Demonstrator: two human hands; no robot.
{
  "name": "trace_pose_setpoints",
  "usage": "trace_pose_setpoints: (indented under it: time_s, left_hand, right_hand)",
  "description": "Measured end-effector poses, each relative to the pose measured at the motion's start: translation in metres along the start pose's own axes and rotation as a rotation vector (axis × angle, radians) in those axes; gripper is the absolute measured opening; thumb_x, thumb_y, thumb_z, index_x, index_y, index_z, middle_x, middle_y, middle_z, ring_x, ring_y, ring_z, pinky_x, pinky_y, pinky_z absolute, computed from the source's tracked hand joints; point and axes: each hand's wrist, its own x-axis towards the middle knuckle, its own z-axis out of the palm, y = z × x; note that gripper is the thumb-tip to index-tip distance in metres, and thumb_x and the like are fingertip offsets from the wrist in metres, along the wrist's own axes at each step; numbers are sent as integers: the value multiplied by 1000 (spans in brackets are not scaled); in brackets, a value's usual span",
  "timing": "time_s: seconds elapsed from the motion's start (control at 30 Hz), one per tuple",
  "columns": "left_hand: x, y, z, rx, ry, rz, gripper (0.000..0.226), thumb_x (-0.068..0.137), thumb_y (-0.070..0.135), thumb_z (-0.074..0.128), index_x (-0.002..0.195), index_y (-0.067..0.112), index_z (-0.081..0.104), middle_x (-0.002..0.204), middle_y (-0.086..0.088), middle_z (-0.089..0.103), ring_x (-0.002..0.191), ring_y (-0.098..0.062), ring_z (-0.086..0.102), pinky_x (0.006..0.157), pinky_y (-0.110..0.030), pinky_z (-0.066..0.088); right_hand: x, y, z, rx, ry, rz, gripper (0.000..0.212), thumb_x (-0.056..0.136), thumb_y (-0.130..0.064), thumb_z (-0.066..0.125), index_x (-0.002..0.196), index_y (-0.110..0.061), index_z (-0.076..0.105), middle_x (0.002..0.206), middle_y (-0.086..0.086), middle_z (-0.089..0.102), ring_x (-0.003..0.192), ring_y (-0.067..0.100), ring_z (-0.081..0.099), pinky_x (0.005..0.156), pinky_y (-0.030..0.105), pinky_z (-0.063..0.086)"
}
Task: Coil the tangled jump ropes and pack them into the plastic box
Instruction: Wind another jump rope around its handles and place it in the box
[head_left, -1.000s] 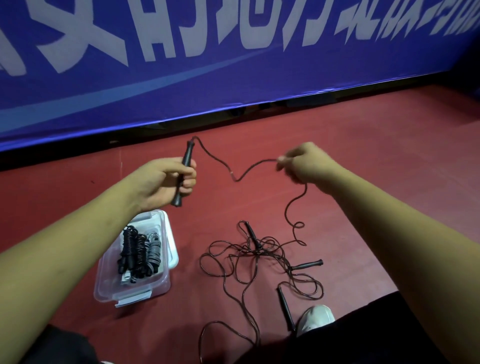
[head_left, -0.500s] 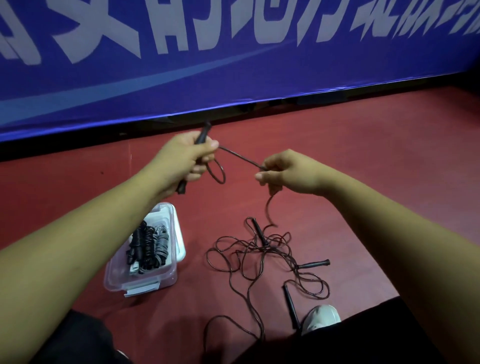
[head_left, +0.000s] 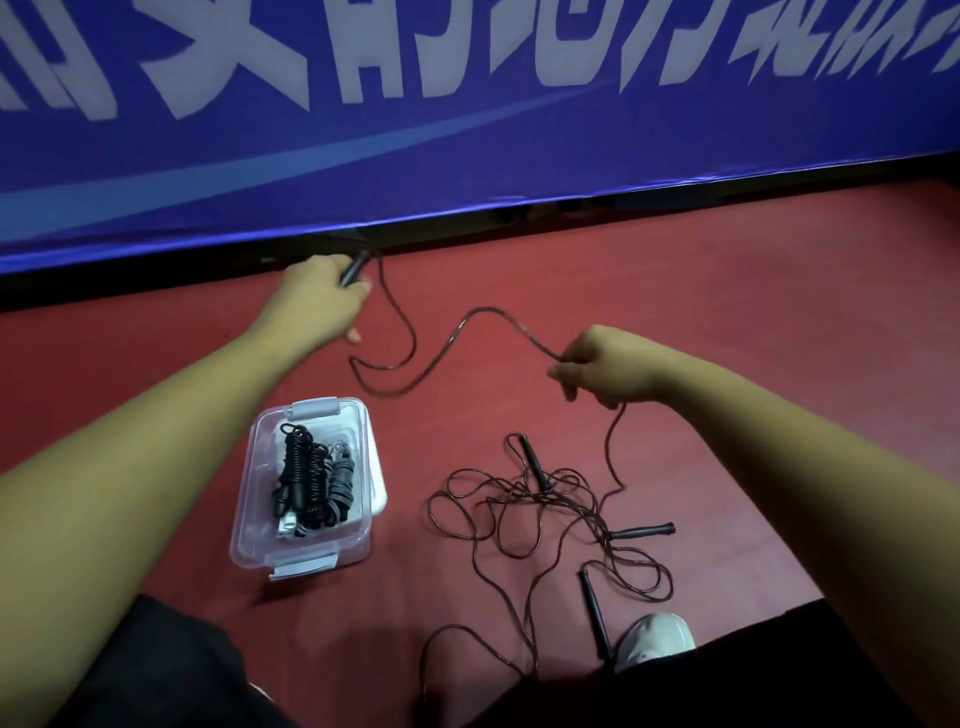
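Two hands hold one jump rope (head_left: 470, 315). The left grip (head_left: 317, 297) is closed round its black handle (head_left: 355, 267). Only the handle's top end shows, pointing up and away toward the blue banner (head_left: 467, 156). The right grip (head_left: 602, 369) pinches the thin rope, which sags between the two grips. Below the right grip it drops into a tangle (head_left: 543, 483) on the red floor (head_left: 727, 312), too messy to follow. Some loops slip under dark trousers (head_left: 675, 691). Below the left grip sits the plastic box (head_left: 306, 560), with coiled ropes (head_left: 311, 483) lying lengthwise inside.
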Motion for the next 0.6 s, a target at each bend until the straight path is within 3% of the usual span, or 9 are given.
trace_pose_setpoints:
  time_s: [0.07,0.13,0.2,0.27,0.33,0.43,0.5,0.6]
  left_hand:
    - [-12,23,8,-332,-131,77,8,100,14,54,100,11,61,100,-6,74,43,-10,62,36,-16,31]
    - [-27,44,16,-508,-324,154,11,100,13,53,103,10,63,108,-2,74,46,-14,62,37,-16,27]
    - [-40,55,23,-503,-471,204,15,101,17,53,104,8,65,95,-1,75,44,-15,56,38,-18,27]
    - [-45,55,26,-401,-521,245,19,101,23,55,96,6,64,67,0,65,40,-11,46,40,-19,27]
    - [-41,51,25,-323,-469,286,24,99,25,57,81,9,58,56,5,53,40,-8,41,41,-20,29]
    - [-25,43,19,-341,-274,250,22,98,25,60,80,13,55,57,1,44,39,-4,37,42,-19,30]
    - [-13,33,11,-427,-120,118,21,98,23,60,79,16,54,59,-1,42,36,-2,37,39,-16,29]
    - [-1,12,-4,-620,37,-94,26,100,20,55,75,21,48,61,-1,40,34,-2,35,37,-16,25]
  right_hand:
    - [-6,-27,2,-79,-16,-89,36,100,-29,55,71,-14,71,49,-5,49,43,6,44,48,20,34]
    - [-10,-47,3,-95,-19,-180,35,99,-29,56,71,-15,71,50,-4,47,43,5,42,45,15,32]
    - [-12,-58,2,-83,20,-232,36,99,-29,57,70,-13,71,50,-3,48,42,6,43,44,15,32]
    - [-10,-59,-1,-34,67,-242,36,98,-32,59,71,-13,71,48,-2,49,40,5,46,43,15,32]
    - [-9,-53,-3,-22,94,-254,32,98,-32,59,74,-13,69,54,-1,58,45,6,53,50,21,42]
    - [0,-23,-3,-31,105,-227,27,100,-26,56,81,-11,66,71,5,68,66,17,67,68,31,51]
    - [9,14,-1,75,40,-101,25,101,-21,56,81,-9,66,71,4,69,70,18,70,72,32,51]
    - [10,63,4,180,-66,153,24,99,-16,59,78,-7,64,69,8,68,81,34,72,72,34,51]
